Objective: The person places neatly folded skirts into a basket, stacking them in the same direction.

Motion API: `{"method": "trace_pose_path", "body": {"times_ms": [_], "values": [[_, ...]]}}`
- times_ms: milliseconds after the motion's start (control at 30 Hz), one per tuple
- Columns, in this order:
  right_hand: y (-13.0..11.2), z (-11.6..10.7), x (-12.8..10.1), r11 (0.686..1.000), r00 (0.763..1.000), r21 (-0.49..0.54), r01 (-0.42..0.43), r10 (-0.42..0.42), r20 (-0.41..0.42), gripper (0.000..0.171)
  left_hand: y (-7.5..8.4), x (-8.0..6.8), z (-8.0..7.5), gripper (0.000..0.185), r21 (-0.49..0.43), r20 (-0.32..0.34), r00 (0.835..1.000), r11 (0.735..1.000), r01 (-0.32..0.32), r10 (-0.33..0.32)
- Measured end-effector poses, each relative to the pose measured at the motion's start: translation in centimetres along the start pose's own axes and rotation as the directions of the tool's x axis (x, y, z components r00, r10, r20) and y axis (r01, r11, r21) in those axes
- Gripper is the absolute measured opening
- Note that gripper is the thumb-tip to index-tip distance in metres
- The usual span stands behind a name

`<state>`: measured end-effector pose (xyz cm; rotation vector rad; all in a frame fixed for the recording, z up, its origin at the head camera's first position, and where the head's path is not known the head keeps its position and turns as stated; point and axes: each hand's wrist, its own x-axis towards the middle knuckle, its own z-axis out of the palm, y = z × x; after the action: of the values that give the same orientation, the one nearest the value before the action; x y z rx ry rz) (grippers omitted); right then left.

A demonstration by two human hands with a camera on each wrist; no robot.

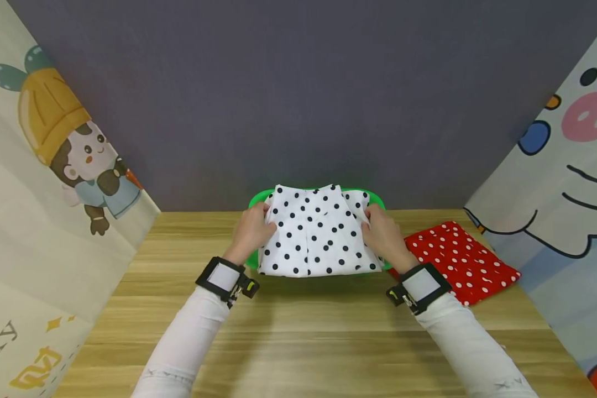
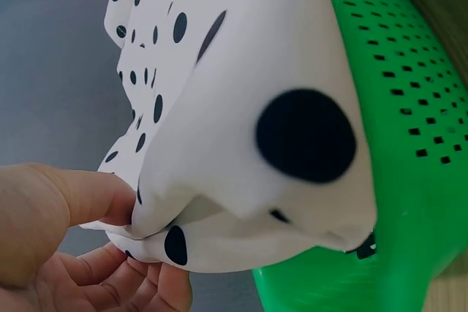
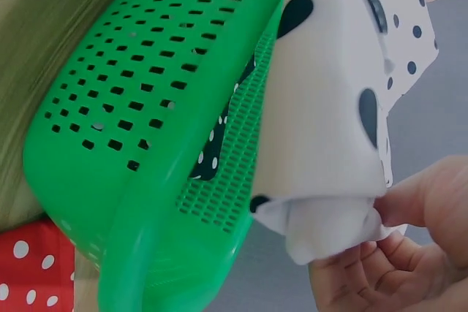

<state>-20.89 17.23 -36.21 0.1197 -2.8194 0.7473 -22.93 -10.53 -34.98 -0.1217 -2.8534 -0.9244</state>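
White dotted cloth [image 1: 318, 232]: hold level over green basket [image 3: 157, 195], folds tight; best lowered evenly
Left grip [image 1: 252, 228]: pinching 9 o'clock end
Right grip [image 1: 385, 235]: pinching 3 o'clock end

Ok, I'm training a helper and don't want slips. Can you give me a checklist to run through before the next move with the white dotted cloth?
1. Left hand grip on the white cloth: ok, thumb and fingers pinch its edge.
2. Right hand grip: ok, it pinches the opposite side.
3. Green basket open side up: ok.
4. Basket empty: not ok, a black piece with white dots shows inside.
5. White cloth clear of the basket's rim all round: cannot tell, the cloth hides part of it.
6. Red dotted cloth out of both hands: ok, it lies on the table.
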Motion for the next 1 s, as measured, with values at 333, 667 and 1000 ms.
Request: {"method": "trace_pose_path", "body": {"times_ms": [333, 667, 1000], "values": [[0.5, 0.1, 1.9, 1.000, 1.000, 0.027, 0.001, -0.002, 0.017, 0.022, 0.4, 2.0, -0.1, 0.042, 0.050, 0.013, 1.000, 0.999, -0.001, 0.000], [0.4, 0.1, 3.5, 0.998, 0.997, 0.032, -0.047, 0.044, 0.066, 0.018, 0.6, 3.2, 0.3, 0.039, 0.090, 0.018, 0.999, 0.995, 0.033, -0.035], [0.7, 0.2, 5.0, 0.996, 0.980, -0.057, -0.062, 0.072, 0.187, 0.016, 0.0, 4.3, 1.4, 0.025, 0.093, 0.073, 0.994, 0.993, 0.070, -0.077]]}}
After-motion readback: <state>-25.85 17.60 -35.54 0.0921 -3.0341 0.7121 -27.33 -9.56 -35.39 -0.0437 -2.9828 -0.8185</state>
